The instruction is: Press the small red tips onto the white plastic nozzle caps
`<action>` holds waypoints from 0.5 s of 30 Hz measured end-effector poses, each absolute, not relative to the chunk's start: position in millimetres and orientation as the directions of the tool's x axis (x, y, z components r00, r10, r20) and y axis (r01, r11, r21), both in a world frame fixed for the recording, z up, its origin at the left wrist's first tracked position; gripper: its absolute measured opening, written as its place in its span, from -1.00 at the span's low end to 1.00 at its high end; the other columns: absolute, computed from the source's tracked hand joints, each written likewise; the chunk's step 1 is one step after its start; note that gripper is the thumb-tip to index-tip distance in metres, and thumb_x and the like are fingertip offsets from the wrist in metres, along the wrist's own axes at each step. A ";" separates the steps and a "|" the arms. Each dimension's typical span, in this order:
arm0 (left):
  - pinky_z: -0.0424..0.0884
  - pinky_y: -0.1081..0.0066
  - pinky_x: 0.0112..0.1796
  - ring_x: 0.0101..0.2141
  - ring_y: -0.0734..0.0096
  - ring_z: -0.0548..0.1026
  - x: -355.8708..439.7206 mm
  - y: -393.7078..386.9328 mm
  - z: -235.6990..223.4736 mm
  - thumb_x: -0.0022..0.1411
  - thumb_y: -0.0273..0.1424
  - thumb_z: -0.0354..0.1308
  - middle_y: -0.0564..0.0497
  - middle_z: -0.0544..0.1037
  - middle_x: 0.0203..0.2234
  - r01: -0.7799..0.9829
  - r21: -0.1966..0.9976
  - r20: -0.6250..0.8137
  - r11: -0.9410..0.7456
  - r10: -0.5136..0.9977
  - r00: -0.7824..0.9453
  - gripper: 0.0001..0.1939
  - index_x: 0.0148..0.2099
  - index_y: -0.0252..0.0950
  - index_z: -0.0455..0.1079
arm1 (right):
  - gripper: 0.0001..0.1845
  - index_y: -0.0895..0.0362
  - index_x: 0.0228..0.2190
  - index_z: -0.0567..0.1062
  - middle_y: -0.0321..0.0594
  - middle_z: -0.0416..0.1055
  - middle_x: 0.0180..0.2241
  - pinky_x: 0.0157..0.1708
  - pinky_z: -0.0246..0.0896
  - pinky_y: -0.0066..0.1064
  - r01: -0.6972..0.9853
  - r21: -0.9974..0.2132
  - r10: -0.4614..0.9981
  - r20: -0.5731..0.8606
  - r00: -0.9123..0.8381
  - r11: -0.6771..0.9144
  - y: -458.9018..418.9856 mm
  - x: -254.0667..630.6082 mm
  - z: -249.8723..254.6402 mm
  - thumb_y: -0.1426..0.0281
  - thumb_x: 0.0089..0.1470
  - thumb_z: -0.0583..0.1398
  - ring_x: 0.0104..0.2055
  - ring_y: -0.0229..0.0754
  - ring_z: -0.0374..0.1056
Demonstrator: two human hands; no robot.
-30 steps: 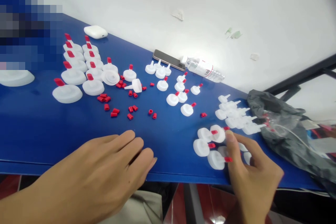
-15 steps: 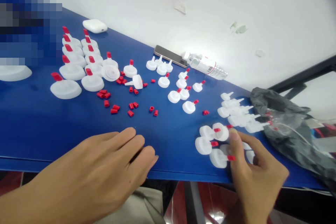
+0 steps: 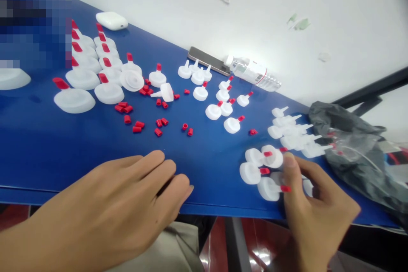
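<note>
My right hand [image 3: 315, 195] is closed in a pinch at the right of the blue table. Its thumb and forefinger are at the red tip of a white nozzle cap [image 3: 272, 157], which is tilted over other caps. Beside it lie more red-tipped nozzle caps [image 3: 250, 173], partly behind my fingers. My left hand [image 3: 137, 199] rests at the table's front edge, back up and fingers curled inward. Its palm and most fingertips are hidden, so anything in it cannot be seen. Small red tips [image 3: 158, 132] lie loose beyond my left hand.
Rows of red-tipped caps [image 3: 75, 100] stand at the left; bare-nozzle caps [image 3: 288, 130] group at the right. A phone [image 3: 208, 60], a plastic bottle [image 3: 253, 72] and a white case [image 3: 111, 21] lie along the wall. A dark plastic bag [image 3: 353, 161] covers the right end.
The view has shifted slightly, moving table things a little up and the right-hand group rightward. My right hand keeps its pinch at the cap; my left hand stays in place.
</note>
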State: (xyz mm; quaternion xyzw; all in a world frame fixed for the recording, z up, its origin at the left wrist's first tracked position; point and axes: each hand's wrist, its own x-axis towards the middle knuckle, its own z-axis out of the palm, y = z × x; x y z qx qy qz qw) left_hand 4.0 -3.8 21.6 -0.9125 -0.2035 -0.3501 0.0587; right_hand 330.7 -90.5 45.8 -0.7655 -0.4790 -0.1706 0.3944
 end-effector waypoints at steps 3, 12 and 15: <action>0.41 0.15 -0.37 -0.34 0.28 0.47 6.2 -4.8 22.7 0.78 -0.41 0.16 0.17 0.47 -0.36 0.436 0.026 0.650 -0.899 0.347 0.676 -0.74 -0.11 -0.12 0.48 | -0.50 0.09 -0.24 0.89 -0.05 0.86 -0.24 -0.16 0.39 -0.16 0.861 -0.448 0.592 0.635 0.496 -0.240 -91.2 330.6 44.9 -0.08 0.44 0.45 -0.19 0.15 0.77; 0.44 0.03 -0.37 -0.29 0.18 0.56 3.8 -3.5 15.3 0.78 -0.46 0.22 0.13 0.49 -0.34 0.405 0.011 0.695 -0.914 0.298 0.654 -0.84 0.00 -0.15 0.44 | -0.53 0.07 -0.22 0.91 -0.13 0.85 -0.28 -0.18 0.36 -0.20 0.855 -0.447 0.570 0.643 0.512 -0.263 -93.0 333.0 41.7 -0.07 0.42 0.46 -0.28 0.03 0.70; 0.43 0.04 -0.38 -0.31 0.19 0.56 4.0 -5.0 15.8 0.80 -0.43 0.20 0.14 0.48 -0.35 0.419 0.022 0.677 -0.908 0.322 0.661 -0.82 -0.02 -0.13 0.42 | -0.54 0.07 -0.22 0.91 -0.13 0.84 -0.28 -0.17 0.36 -0.19 0.852 -0.455 0.568 0.642 0.515 -0.258 -93.3 333.1 41.7 -0.06 0.41 0.47 -0.29 0.03 0.68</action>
